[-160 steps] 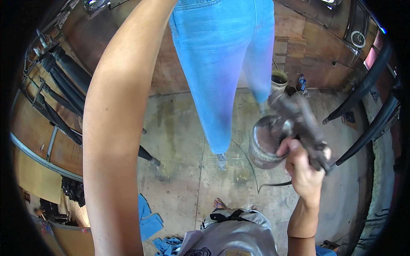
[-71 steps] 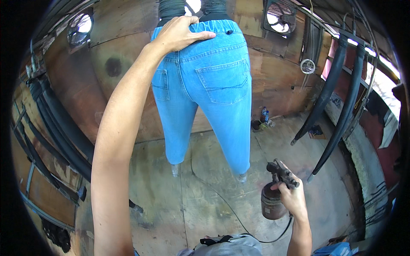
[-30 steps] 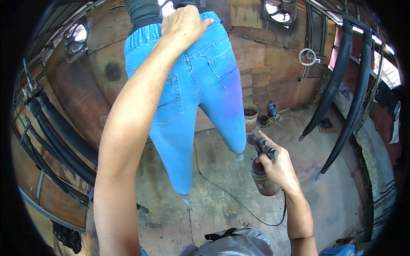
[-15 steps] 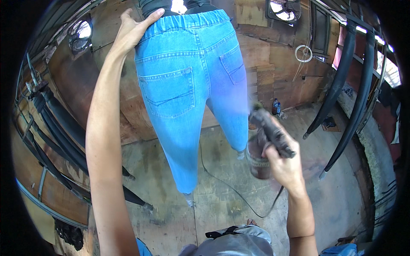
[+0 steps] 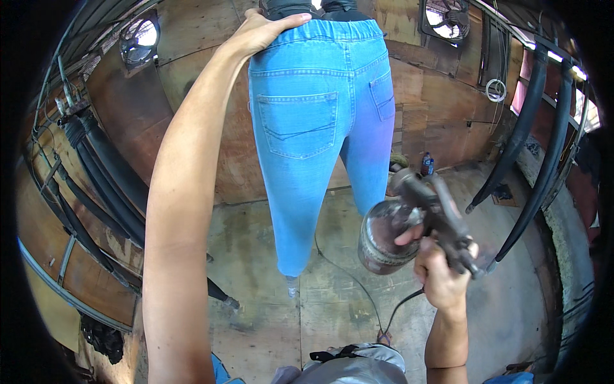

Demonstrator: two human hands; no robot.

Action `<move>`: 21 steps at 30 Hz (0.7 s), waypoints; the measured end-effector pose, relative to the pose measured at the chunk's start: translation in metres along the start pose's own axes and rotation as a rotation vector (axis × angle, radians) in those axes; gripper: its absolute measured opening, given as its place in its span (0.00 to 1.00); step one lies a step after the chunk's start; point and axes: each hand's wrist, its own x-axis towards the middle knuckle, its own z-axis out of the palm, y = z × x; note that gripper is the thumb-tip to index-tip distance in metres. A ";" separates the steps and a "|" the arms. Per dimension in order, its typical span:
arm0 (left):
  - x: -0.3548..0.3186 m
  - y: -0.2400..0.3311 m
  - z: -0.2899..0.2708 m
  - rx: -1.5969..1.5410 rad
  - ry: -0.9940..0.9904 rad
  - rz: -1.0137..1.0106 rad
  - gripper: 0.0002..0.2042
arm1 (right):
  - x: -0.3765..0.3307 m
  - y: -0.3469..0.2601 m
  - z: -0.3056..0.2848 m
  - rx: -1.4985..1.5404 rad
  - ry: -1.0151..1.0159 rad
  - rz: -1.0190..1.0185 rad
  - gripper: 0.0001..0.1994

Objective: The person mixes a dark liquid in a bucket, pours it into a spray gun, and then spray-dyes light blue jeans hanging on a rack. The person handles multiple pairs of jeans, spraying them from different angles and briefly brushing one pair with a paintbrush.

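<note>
A pair of blue jeans (image 5: 297, 173) is stretched over a dark leg form (image 5: 288, 9), back pockets toward me. A purple tint covers part of the right leg. My left hand (image 5: 259, 33) grips the waistband at its left corner, thumb along the top edge, other fingers partly hidden. To the right of the jeans, my right hand (image 5: 443, 276) is closed around the handle of a dark spray gun (image 5: 438, 214), blurred by motion. Its stained paint cup (image 5: 382, 243) hangs beside the right leg's lower end. A thin black hose (image 5: 400, 301) trails from near my right hand.
Padded black leg forms hang at the left (image 5: 105, 173) and right (image 5: 511, 134). Fans (image 5: 139, 40) are set into the wooden wall (image 5: 211, 115). A dark bottle (image 5: 426, 163) stands on the floor by the back wall. The hose crosses the floor (image 5: 256, 237).
The jeans and my left hand have shifted right in the view. My right hand has moved the spray gun right and down, away from the jeans; the spray mist is no longer visible.
</note>
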 end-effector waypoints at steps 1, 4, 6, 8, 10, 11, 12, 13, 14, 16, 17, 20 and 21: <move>0.002 0.001 -0.001 -0.092 -0.024 0.046 0.42 | -0.003 -0.006 0.005 0.011 0.036 -0.025 0.21; 0.006 0.004 0.001 0.042 0.067 -0.022 0.38 | -0.011 -0.009 0.007 -0.050 0.020 0.095 0.11; 0.006 0.006 0.002 0.055 -0.016 0.047 0.48 | -0.015 0.004 0.010 -0.065 -0.011 0.175 0.18; 0.004 0.008 0.004 0.036 0.022 -0.006 0.60 | -0.021 0.017 0.014 -0.214 -0.097 0.250 0.30; 0.000 0.012 0.008 0.005 0.115 -0.124 0.74 | -0.021 0.028 0.020 -0.355 -0.173 0.488 0.32; 0.000 0.014 0.010 0.035 0.141 -0.147 0.74 | -0.022 0.029 0.021 -0.394 -0.181 0.539 0.32; 0.000 0.017 0.012 0.065 0.167 -0.170 0.74 | -0.023 0.027 0.023 -0.349 -0.165 0.439 0.32; 0.000 0.019 0.013 0.094 0.192 -0.194 0.75 | -0.025 0.024 0.025 -0.329 -0.130 0.399 0.32; 0.002 0.021 0.016 0.095 0.202 -0.187 0.74 | -0.026 0.018 0.026 -0.309 -0.095 0.362 0.32; 0.007 0.024 0.020 0.102 0.222 -0.181 0.74 | -0.029 0.000 0.025 -0.233 -0.017 0.164 0.32; 0.010 0.025 0.022 0.089 0.213 -0.137 0.73 | -0.031 -0.009 0.024 -0.161 0.015 0.158 0.33; 0.016 0.026 0.028 0.130 0.251 -0.100 0.73 | -0.033 -0.026 0.028 -0.052 0.222 0.086 0.29; 0.017 0.026 0.030 0.133 0.247 -0.112 0.73 | -0.032 -0.031 0.024 -0.065 0.197 0.086 0.29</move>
